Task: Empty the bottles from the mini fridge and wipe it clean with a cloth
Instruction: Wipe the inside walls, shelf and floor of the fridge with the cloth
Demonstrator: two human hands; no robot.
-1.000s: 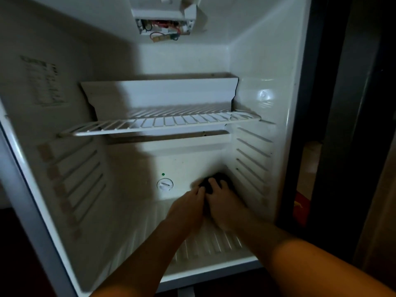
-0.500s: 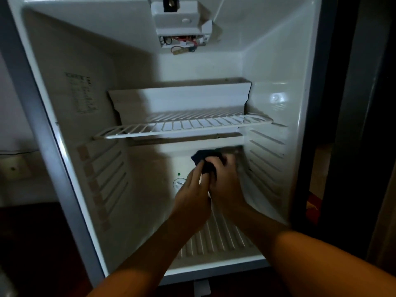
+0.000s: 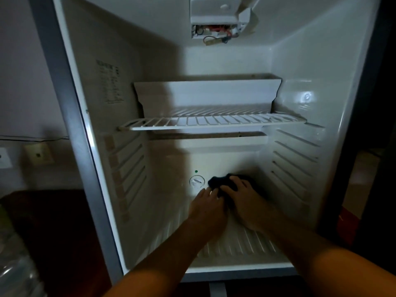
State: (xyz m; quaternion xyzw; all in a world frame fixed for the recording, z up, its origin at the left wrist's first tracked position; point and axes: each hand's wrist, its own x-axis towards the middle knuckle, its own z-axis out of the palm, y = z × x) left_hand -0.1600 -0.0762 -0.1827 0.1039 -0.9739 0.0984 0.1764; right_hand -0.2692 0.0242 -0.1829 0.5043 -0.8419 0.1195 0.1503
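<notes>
pressing dark cloth [image 3: 222, 182] with both hands [image 3: 240, 202], dial [image 3: 197, 182] beside, wire shelf [image 3: 212, 122] above

No readable text; only a blurred printed label [image 3: 110, 81] on the fridge's left inner wall [image 3: 137, 67].

**Around the open fridge: wall, sockets and clutter in the gloom**

At the left of the frame a pale wall [image 3: 25, 82] stands in dim light, with a thin dark cable [image 3: 32, 138] running level across it. Below the cable sit two wall plates: a cream one [image 3: 38, 154] with a small dark centre, and a whiter one [image 3: 4, 157] cut off by the left edge. Lower left, a dark reddish-brown surface [image 3: 53, 221] spreads out, and something clear and crinkled, perhaps plastic [image 3: 15, 264], fills the bottom left corner. At the right edge, past a dark upright panel [image 3: 381, 103], a red patch [image 3: 346, 224] shows beneath a pale tan shape [image 3: 362, 179]; neither can be made out.
</notes>
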